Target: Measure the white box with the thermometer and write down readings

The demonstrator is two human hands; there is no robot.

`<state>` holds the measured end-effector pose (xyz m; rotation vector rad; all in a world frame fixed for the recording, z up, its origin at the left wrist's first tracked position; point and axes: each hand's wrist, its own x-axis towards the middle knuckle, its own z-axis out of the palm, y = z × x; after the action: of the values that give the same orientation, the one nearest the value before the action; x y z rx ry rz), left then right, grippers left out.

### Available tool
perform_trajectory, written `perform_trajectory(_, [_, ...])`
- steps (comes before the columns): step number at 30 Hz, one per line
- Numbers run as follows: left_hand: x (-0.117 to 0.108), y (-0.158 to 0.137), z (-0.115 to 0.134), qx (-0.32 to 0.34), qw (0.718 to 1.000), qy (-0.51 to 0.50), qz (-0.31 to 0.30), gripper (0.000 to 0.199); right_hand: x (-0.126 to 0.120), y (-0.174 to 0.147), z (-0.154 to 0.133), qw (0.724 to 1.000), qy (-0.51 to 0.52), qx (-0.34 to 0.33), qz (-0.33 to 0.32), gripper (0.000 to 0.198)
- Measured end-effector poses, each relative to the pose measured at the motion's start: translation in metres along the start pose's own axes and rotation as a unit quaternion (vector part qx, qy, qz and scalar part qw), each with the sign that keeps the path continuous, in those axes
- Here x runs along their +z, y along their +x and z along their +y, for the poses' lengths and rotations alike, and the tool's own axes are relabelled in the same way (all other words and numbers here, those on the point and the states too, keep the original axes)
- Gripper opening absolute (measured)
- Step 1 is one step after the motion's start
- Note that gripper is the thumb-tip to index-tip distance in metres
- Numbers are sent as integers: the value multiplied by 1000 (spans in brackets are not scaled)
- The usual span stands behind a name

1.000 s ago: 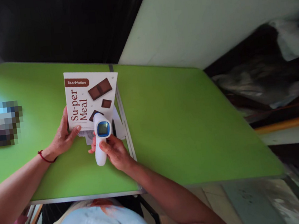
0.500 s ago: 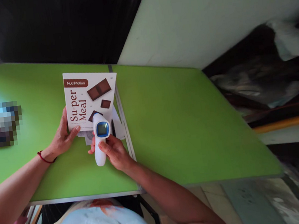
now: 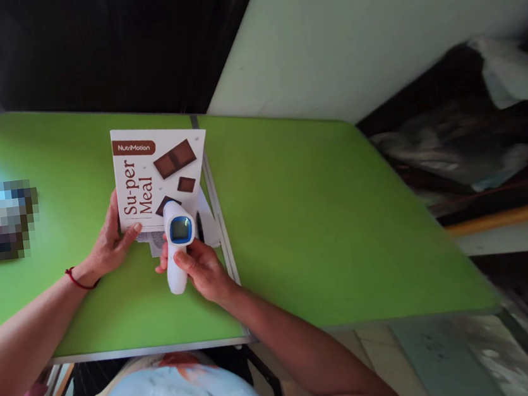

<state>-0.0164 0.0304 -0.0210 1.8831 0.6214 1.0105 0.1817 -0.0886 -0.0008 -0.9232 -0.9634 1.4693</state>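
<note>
A white box (image 3: 148, 186) printed "NutriMotion Su-per Meal" with chocolate pictures faces me over the table's left half. My left hand (image 3: 115, 240) grips its lower left corner, thumb on the front and fingers behind the edge. In front of the box's lower right corner is a white infrared thermometer (image 3: 177, 271) with a blue-framed screen. My right hand (image 3: 203, 268) is wrapped round its handle, the thumb on the near side. Behind the box, a white item (image 3: 208, 223) and some printed paper (image 3: 155, 243) show only in part.
Both hands are over a green folding table (image 3: 325, 229) with a seam down it. On the left lies a blurred-out object (image 3: 2, 221). A dark panel (image 3: 99, 51) and a pale wall (image 3: 322, 39) stand behind the table. Shelves with plastic-wrapped things (image 3: 467, 143) are at the right.
</note>
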Motion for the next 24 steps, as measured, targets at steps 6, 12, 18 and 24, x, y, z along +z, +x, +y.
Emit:
perform_trajectory(6, [-1,0,0,0,1000,13,3,85,-1,0,2,1000,2,-2,-3,46])
perform_trajectory(12, [0,0,-2,3,1000,5,-1,86,-1,0,2,1000,-3,1,-6,47])
perform_trajectory(18, [0,-1,-2,1,1000,-5,6,86,-1,0,1,1000,-2,1,-2,47])
perform_trajectory(24, [-1,0,1,15,1000,12,1,85,-1,2,1,1000,6,1,-7,49])
